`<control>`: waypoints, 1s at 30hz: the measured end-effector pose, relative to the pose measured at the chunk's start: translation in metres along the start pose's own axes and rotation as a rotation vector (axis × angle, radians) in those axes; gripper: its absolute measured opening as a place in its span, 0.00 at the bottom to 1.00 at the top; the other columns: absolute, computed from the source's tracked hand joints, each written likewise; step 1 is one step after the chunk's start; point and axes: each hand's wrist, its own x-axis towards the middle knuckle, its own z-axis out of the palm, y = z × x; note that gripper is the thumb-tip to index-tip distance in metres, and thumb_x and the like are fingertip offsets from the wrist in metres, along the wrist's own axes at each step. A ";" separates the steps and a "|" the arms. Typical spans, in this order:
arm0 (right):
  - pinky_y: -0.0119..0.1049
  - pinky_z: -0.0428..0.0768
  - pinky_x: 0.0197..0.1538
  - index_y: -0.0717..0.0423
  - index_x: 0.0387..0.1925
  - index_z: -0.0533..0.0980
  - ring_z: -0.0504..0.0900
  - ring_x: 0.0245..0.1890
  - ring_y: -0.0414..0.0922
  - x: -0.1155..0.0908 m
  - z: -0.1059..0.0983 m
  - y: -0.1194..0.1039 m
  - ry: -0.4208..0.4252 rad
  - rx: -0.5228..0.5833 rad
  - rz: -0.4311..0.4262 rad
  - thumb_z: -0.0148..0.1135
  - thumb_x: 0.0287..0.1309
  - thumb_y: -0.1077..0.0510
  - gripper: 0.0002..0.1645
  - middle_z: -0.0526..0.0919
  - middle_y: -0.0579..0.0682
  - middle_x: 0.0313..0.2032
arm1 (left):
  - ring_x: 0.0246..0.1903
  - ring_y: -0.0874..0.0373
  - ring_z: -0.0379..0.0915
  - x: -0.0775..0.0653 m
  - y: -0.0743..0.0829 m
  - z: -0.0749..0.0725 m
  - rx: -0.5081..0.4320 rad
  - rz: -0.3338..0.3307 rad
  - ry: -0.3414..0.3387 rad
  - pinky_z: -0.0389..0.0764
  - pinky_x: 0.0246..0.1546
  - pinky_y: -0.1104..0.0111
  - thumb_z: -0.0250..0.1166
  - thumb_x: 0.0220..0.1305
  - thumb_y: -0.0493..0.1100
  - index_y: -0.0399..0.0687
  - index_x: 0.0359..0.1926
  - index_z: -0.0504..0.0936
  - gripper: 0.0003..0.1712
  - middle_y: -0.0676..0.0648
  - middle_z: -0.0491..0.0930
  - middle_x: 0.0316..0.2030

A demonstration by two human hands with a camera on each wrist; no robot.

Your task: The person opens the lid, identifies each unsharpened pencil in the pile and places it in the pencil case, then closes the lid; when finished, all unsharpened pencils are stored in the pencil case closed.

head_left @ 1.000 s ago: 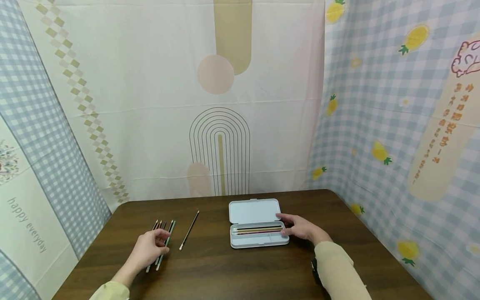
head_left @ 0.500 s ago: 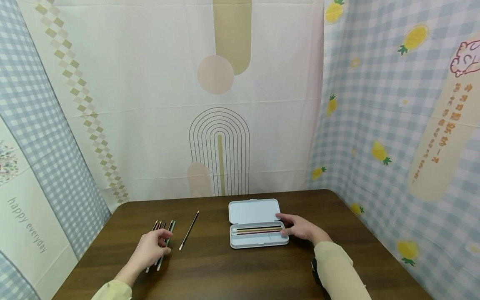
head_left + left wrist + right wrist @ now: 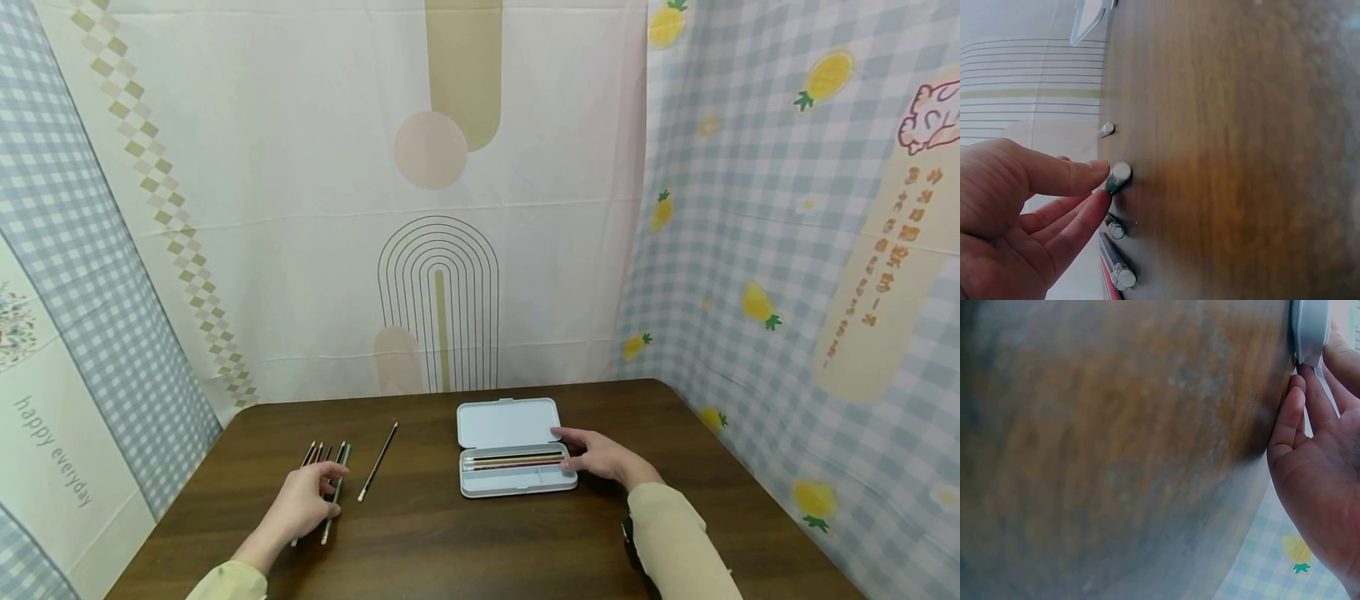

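Observation:
My left hand [image 3: 303,497] pinches a green pencil [image 3: 1120,176] between thumb and fingers, low over the table at the left. Its white eraser end points toward me. Under and beside that hand lie several more pencils [image 3: 310,452], partly hidden by it. A dark pencil [image 3: 378,461] lies alone to their right. The white pencil case [image 3: 508,490] stands open, lid laid back, with several pencils [image 3: 510,457] in its rear compartment. My right hand [image 3: 606,458] grips the case's right end, thumb at the near tray's edge and fingers by the lid.
The brown wooden table [image 3: 435,550] has a rounded far edge. Behind it hangs a pale printed cloth [image 3: 315,250], and a checked cloth with pineapples [image 3: 720,275] hangs at the right.
The left hand has shifted slightly to the right, and the green pencil's near end has moved right with it, away from the other pencils. The right hand and case stay put.

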 end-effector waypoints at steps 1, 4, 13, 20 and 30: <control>0.69 0.59 0.75 0.46 0.77 0.72 0.67 0.74 0.62 0.000 0.000 0.000 0.000 -0.001 -0.001 0.74 0.65 0.56 0.41 0.69 0.62 0.76 | 0.40 0.51 0.83 0.000 0.000 0.000 0.002 0.000 -0.001 0.84 0.41 0.55 0.80 0.39 0.22 0.39 0.50 0.87 0.32 0.46 0.86 0.43; 0.69 0.59 0.75 0.47 0.77 0.72 0.67 0.74 0.62 0.001 0.000 0.000 0.002 -0.001 -0.003 0.74 0.64 0.56 0.41 0.69 0.62 0.76 | 0.39 0.52 0.83 0.000 0.000 0.002 0.005 0.004 -0.002 0.83 0.41 0.55 0.80 0.38 0.23 0.40 0.50 0.88 0.32 0.46 0.86 0.42; 0.67 0.59 0.76 0.48 0.77 0.72 0.67 0.74 0.62 0.004 0.002 0.003 0.004 0.018 -0.003 0.74 0.65 0.57 0.41 0.69 0.62 0.76 | 0.34 0.56 0.80 0.000 0.000 0.004 0.006 0.027 -0.004 0.80 0.36 0.61 0.81 0.35 0.25 0.39 0.50 0.88 0.33 0.48 0.85 0.38; 0.68 0.60 0.75 0.48 0.77 0.72 0.67 0.74 0.62 0.003 0.002 0.004 0.005 0.012 0.001 0.73 0.65 0.59 0.41 0.69 0.63 0.76 | 0.28 0.58 0.77 -0.001 0.001 0.006 -0.015 0.034 -0.014 0.78 0.32 0.65 0.82 0.34 0.24 0.37 0.51 0.87 0.35 0.47 0.85 0.38; 0.68 0.59 0.75 0.48 0.78 0.72 0.66 0.75 0.63 0.002 0.001 0.002 0.008 0.014 -0.003 0.73 0.65 0.58 0.41 0.68 0.63 0.76 | 0.27 0.60 0.76 -0.002 0.006 0.007 -0.010 -0.004 -0.024 0.80 0.35 0.63 0.82 0.33 0.23 0.36 0.52 0.88 0.37 0.44 0.83 0.39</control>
